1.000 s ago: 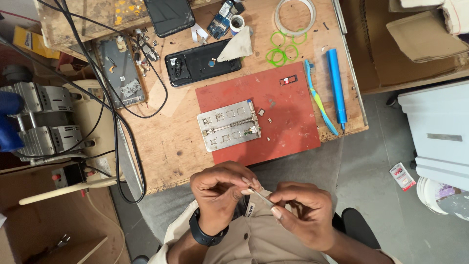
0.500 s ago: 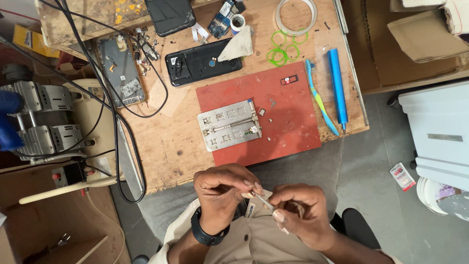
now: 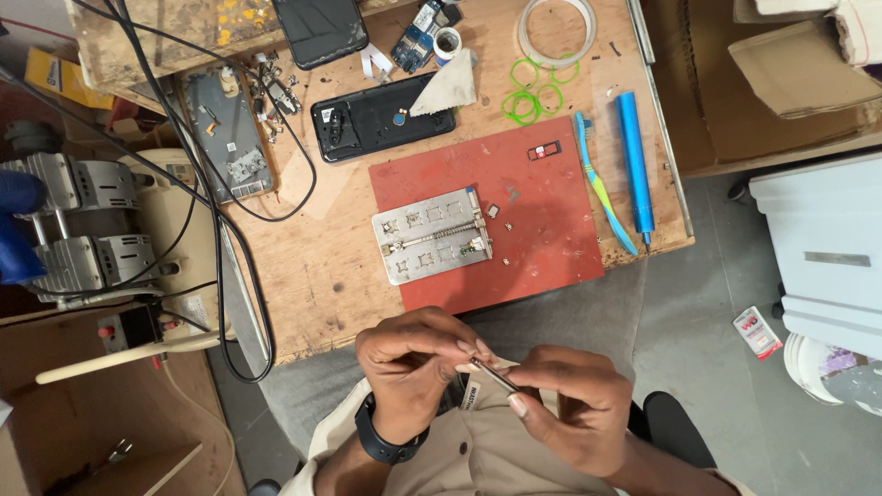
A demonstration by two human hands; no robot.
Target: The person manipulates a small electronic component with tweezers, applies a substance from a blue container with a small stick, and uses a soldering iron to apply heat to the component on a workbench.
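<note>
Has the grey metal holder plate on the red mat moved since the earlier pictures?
No. The grey metal holder plate lies at the same spot on the red mat.

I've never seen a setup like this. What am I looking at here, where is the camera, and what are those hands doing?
There is no machine at work: a person wears a camera on the head, so the view looks straight down at their own two hands. The left hand, with a dark wristband, and the right hand meet above the lap and pinch a thin metal tool between the fingertips; whether it carries a small part is too fine to tell. Ahead lies a wooden workbench. On it sit a red mat with a metal holding plate, an opened black phone, green rubber bands, a toothbrush and a blue pen-shaped tool.
</note>
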